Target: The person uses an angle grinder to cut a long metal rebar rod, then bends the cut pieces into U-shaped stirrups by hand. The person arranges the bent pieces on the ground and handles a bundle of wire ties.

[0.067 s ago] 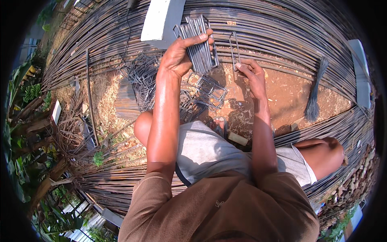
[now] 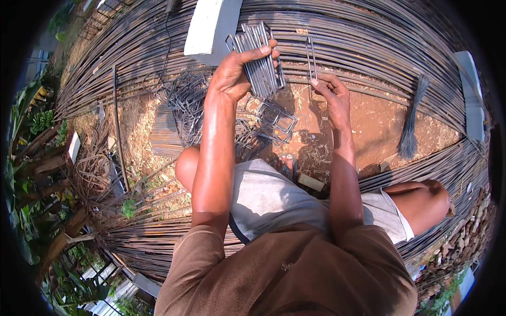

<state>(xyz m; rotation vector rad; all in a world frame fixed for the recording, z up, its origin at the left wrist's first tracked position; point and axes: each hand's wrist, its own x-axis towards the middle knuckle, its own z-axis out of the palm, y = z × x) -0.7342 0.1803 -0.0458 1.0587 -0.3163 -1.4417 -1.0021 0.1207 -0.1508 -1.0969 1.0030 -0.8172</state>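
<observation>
My left hand [image 2: 235,69] is closed around a stack of bent steel rebar stirrups [image 2: 259,66], thumb across the front and fingertips showing at the right side. Off to the right of that stack, my right hand [image 2: 333,96] pinches a single narrow stirrup [image 2: 311,55] near its lower end, holding it nearly upright. A small gap lies between the single stirrup and the stack. Below my left hand, several loose stirrups [image 2: 276,120] lie on the ground, and a larger tangled heap of stirrups [image 2: 185,100] sits to the left of my forearm.
Long steel bars [image 2: 363,39] run across the far side, with a white concrete block [image 2: 208,26] on them. A bundle of thin wire [image 2: 412,118] leans at the right. Short cut rods [image 2: 166,131] lie left of the heap. A wooden block [image 2: 311,181] rests near my foot.
My right hand has moved slightly to the right with the single stirrup, a little farther from the stack. My left hand has stayed almost still.
</observation>
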